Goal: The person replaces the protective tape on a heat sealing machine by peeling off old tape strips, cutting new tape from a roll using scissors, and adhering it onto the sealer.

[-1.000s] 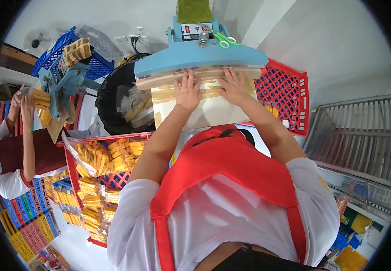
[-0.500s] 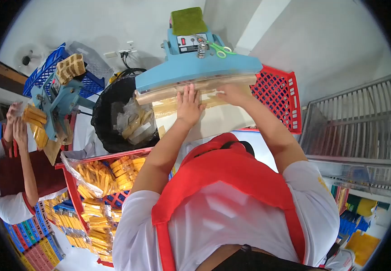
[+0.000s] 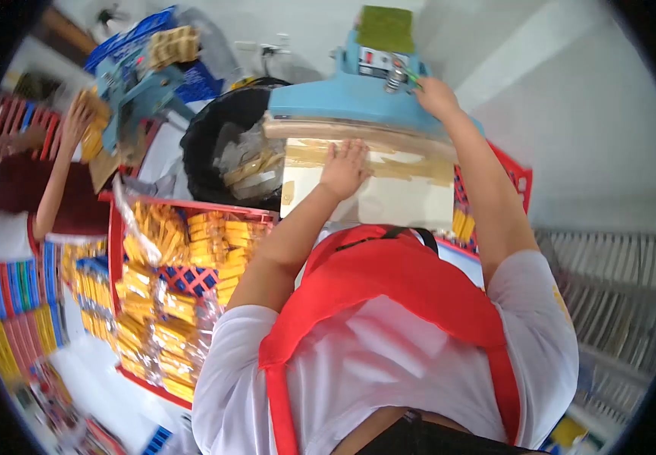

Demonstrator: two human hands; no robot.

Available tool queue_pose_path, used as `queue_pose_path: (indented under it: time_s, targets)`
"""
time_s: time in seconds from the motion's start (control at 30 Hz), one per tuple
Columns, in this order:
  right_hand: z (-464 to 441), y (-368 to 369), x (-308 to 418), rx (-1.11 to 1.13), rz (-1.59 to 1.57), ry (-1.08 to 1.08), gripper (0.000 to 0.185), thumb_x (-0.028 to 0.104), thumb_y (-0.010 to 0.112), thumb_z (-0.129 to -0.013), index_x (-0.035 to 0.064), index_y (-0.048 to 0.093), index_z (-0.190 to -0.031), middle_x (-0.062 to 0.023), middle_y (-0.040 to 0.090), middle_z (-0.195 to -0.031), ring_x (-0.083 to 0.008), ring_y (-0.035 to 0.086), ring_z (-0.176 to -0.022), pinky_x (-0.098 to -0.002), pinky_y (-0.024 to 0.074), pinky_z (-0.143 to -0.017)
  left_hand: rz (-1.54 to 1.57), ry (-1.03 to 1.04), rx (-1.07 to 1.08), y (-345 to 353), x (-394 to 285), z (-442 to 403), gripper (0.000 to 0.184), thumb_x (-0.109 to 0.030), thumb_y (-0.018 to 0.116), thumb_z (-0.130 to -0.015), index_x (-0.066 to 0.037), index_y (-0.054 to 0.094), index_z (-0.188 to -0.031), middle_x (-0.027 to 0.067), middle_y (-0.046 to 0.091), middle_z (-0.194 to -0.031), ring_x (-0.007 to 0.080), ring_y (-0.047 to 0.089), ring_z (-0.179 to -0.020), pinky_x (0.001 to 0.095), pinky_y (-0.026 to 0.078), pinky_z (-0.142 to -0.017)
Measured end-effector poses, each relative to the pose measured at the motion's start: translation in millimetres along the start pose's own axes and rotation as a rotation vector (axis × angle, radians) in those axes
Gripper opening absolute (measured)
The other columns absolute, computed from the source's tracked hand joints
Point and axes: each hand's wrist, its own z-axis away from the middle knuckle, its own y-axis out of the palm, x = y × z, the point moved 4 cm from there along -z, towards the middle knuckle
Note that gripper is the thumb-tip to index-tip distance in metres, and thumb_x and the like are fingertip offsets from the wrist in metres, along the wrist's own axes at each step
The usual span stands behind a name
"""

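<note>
A blue bag sealer (image 3: pixel 343 102) with a long sealing bar stands before me, and a pale board with brown tape strips (image 3: pixel 404 199) juts out from under the bar. My left hand (image 3: pixel 345 168) lies flat on that board, fingers spread, holding nothing. On top of the sealer, beside its spring and switch panel, my right hand (image 3: pixel 436 97) has its fingers closed on green-handled scissors (image 3: pixel 413 76); most of the scissors are hidden by the hand. A folded green cloth (image 3: pixel 386 29) rests on the sealer's back.
Left of the sealer stands a black-lined bin (image 3: pixel 199 155) with plastic scraps. A red crate (image 3: pixel 116 250) holds many bagged yellow items (image 3: pixel 172 334). Another person (image 3: pixel 59 186) works at a second blue sealer (image 3: pixel 134 102). A second red crate (image 3: pixel 521 182) is at right, near wire racks (image 3: pixel 608 288).
My right hand has left the board, moved up to the sealer's top and closed on the green scissors. My left hand stays on the board. The whole view has shifted.
</note>
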Motion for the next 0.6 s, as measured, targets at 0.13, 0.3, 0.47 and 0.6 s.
queue_pose_path:
  time_s: [0.13,0.3,0.47,0.6]
  targets:
    - [-10.1,6.9,-15.5,-0.099,-0.092,-0.143,0.023,0.019,0.045,-0.073,0.006,0.057,-0.088,-0.0206,0.056,-0.087,-0.0355,0.053,-0.081,-0.0424,0.0415,-0.071,0.039,-0.128,0.004,2.4,-5.5,-4.0,0.056,-0.039,0.044,-0.077,-0.002,0.036,-0.118,0.0171,0.032,-0.124,0.0312,0.027,-0.117,0.0488,0.017,-0.095]
    - [-21.4,12.1,-36.8,-0.079,-0.183,-0.361,0.036,0.019,0.053,-0.07,0.0053,0.053,-0.103,-0.0193,0.054,-0.096,-0.0334,0.051,-0.09,-0.0376,0.039,-0.078,0.058,-0.379,0.028,1.7,-28.2,-13.1,0.057,-0.045,0.038,-0.078,-0.007,0.034,-0.121,0.0134,0.03,-0.127,0.0322,0.023,-0.119,0.0495,0.012,-0.097]
    - [-40.8,24.6,-48.1,0.006,-0.262,-0.388,0.038,0.015,0.058,-0.068,0.002,0.052,-0.103,-0.0185,0.054,-0.097,-0.0314,0.051,-0.091,-0.0352,0.0394,-0.078,0.062,-0.649,0.141,-13.0,-58.7,-22.6,0.06,-0.047,0.038,-0.077,-0.016,0.026,-0.127,0.0159,0.024,-0.13,0.0338,0.02,-0.12,0.0527,0.009,-0.096]
    - [-44.8,27.7,-48.3,0.044,-0.336,-0.466,0.041,0.01,0.06,-0.067,-0.0032,0.049,-0.104,-0.018,0.055,-0.097,-0.0271,0.052,-0.092,-0.033,0.0391,-0.079,0.055,-0.736,0.202,-4.5,-85.0,-22.4,0.057,-0.046,0.036,-0.077,-0.022,0.026,-0.128,0.0142,0.017,-0.133,0.0325,0.015,-0.123,0.0544,0.006,-0.095]
